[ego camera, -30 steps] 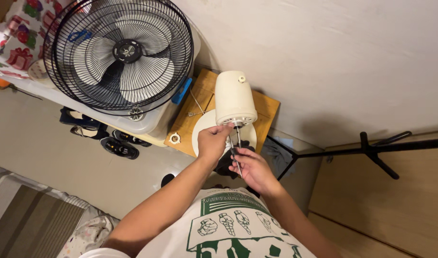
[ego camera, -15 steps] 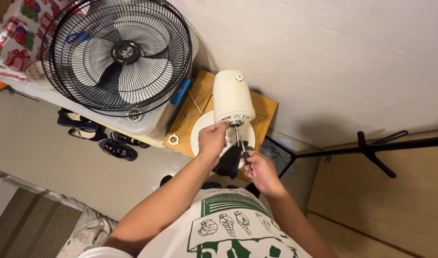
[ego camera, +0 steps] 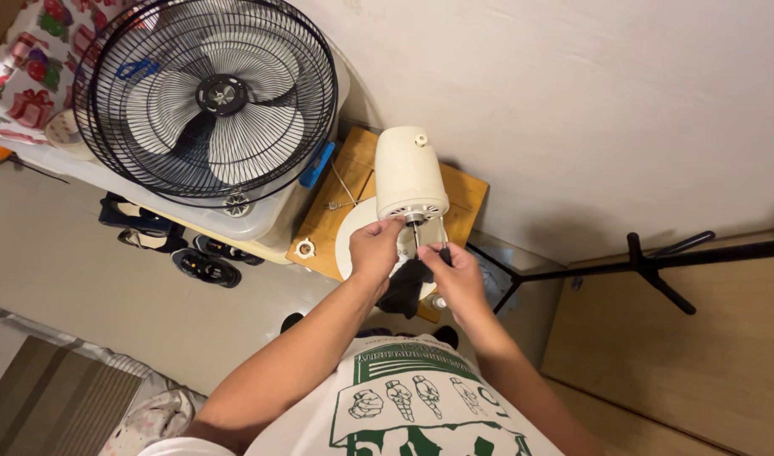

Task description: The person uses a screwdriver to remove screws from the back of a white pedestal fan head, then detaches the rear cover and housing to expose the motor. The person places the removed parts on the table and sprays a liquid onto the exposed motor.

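Cream cylindrical fan motor housing (ego camera: 409,171) stands over the wooden board (ego camera: 340,215). Left hand (ego camera: 376,250) is closed around its front rim; right hand (ego camera: 457,272) pinches a black-handled screwdriver (ego camera: 443,252) beside the metal shaft (ego camera: 416,234). Keep the tip square, push axially, brace the housing firmly.

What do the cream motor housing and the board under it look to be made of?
Cream cylindrical motor housing: probably moulded plastic, smooth with a soft sheen and rounded edges. Orange-brown rectangular board: looks like wood or wood laminate, matte, flat, with square corners; grain too faint to confirm.

Both hands (ego camera: 416,257) at fan motor (ego camera: 410,175)
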